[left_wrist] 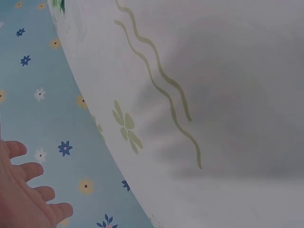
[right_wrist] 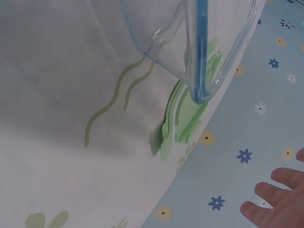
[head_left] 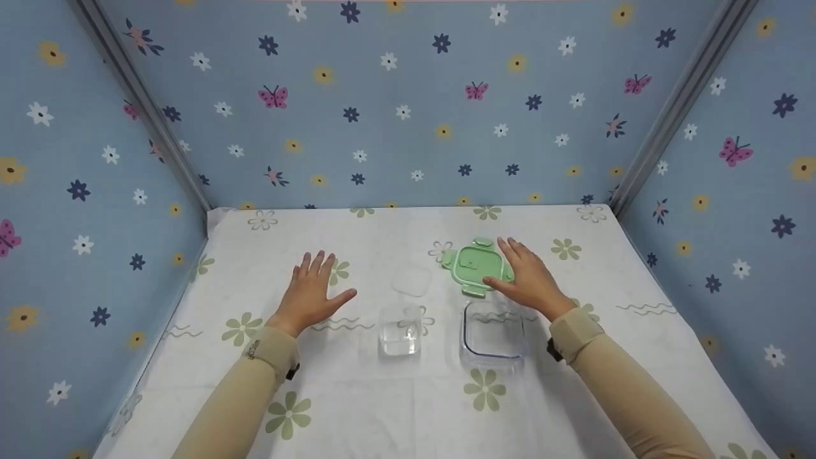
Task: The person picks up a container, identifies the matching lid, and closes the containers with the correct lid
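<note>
Right hand on green lid, left hand idle on desk

The green lid (head_left: 477, 266) lies flat on the desk (head_left: 357, 395), just behind the large clear container (head_left: 493, 335) with its blue-tinted rim. Judgement: thin plastic with snap flaps on its edges, so light, a bit flexible, not fragile; it lies flush with the cloth, so best taken by an edge or a flap rather than from the top. The container looks like glass or hard clear plastic: stiff, smooth, likely slippery and heavier; best taken by the side walls.

The right hand (head_left: 529, 277) rests over the lid's right edge, fingers straight and slightly spread, thumb pointing towards the lid's near edge. Grip is released: it touches, nothing is pinched.

The left hand (head_left: 310, 292) lies flat on the desk, well left of the small clear container (head_left: 400, 330) and its clear lid (head_left: 412, 280). Fingers spread, grip released, holds nothing. The left wrist view shows only cloth and fingertips.
</note>
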`<state>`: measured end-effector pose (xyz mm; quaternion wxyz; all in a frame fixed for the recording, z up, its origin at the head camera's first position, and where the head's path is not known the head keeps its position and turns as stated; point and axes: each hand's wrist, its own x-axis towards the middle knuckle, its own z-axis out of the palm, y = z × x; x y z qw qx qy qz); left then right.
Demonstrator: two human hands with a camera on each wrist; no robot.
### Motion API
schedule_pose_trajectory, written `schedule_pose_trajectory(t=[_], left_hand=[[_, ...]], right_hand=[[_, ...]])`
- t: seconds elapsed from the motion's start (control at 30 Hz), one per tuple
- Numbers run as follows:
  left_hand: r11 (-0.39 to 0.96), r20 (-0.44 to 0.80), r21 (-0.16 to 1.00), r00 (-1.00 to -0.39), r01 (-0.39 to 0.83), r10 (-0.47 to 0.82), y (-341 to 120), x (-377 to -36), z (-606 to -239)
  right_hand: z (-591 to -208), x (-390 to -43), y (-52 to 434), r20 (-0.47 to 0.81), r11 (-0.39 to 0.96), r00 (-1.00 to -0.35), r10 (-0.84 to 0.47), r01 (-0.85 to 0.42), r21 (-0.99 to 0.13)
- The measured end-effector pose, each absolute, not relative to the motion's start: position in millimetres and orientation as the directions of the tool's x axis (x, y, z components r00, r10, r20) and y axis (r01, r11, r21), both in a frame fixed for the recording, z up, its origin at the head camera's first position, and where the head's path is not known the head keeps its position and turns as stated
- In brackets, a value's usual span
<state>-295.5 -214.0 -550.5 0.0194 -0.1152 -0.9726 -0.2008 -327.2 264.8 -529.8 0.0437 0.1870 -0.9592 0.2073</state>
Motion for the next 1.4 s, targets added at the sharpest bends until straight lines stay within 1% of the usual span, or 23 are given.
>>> schedule_pose_trajectory(t=[0.57, 0.8, 1.13, 1.4], left_hand=[[0.859, 0.076, 0.444, -0.966, 0.253, 0.245, -205, -293, -550], [0.848, 0.065, 0.468, -0.967, 0.249, 0.248, -203, -291, -549], [0.846, 0.026, 0.473, -0.963, 0.247, 0.267, -200, -290, -550], [0.834, 0.033, 0.483, -0.957, 0.266, 0.287, -196, -287, -550]], right_hand=[[-524, -321, 253, 0.155, 0.799, -0.922, -0.356, -0.386, -0.461], [-522, -320, 247, 0.130, 0.799, -0.926, -0.354, -0.372, -0.473], [-519, -316, 238, 0.095, 0.782, -0.927, -0.363, -0.359, -0.510], [-520, -314, 232, 0.060, 0.776, -0.928, -0.367, -0.341, -0.531]])
